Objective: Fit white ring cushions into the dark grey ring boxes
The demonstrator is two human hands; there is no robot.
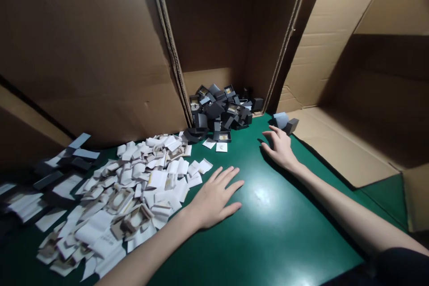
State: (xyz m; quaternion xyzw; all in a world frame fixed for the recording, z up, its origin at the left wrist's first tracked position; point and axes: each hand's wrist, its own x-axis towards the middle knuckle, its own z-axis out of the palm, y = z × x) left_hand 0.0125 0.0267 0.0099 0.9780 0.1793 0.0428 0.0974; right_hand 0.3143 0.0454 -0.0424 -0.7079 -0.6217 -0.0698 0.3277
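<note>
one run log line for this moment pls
left hand: open over green tabletop, beside heaped white cardboard pieces | right hand: open, nearest small dark box | back: small black boxes heaped at open cardboard box

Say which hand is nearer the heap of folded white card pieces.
Left. The left hand is just right of the heap of folded white card pieces; the right hand is farther right, across the smooth green tabletop.

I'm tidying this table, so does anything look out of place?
Perhaps two white pieces in front of the dark heap, apart from the white heap. A dark box also sits by the right hand, away from the dark heap.
</note>
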